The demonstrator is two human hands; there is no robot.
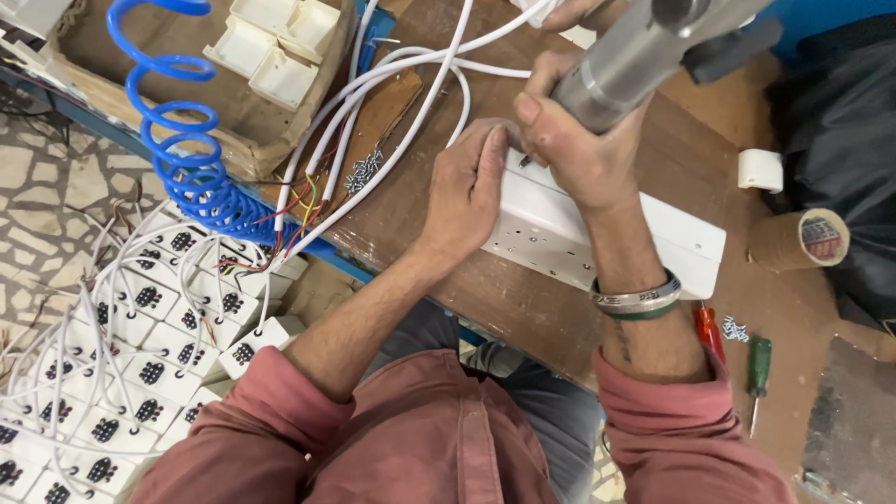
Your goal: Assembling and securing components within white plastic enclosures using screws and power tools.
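Observation:
A long white plastic extension box [597, 233] lies on the brown wooden workbench [523, 308]. My left hand [467, 191] presses down on its left end, fingers flat against the casing. My right hand [569, 140] grips a grey metal pneumatic screwdriver [644, 51], whose tip points down at the box's upper left corner beside my left fingers. A metal bangle and a green band sit on my right wrist. White cables [411, 93] run from the box's end across the bench.
A blue coiled air hose [177, 140] hangs at left over a cardboard box [168, 84] holding white plastic parts. Loose screws [364, 170] lie on the bench. Several finished white socket boxes [140, 355] pile on the floor. Red [709, 331] and green screwdrivers [758, 369], tape rolls [761, 170] sit right.

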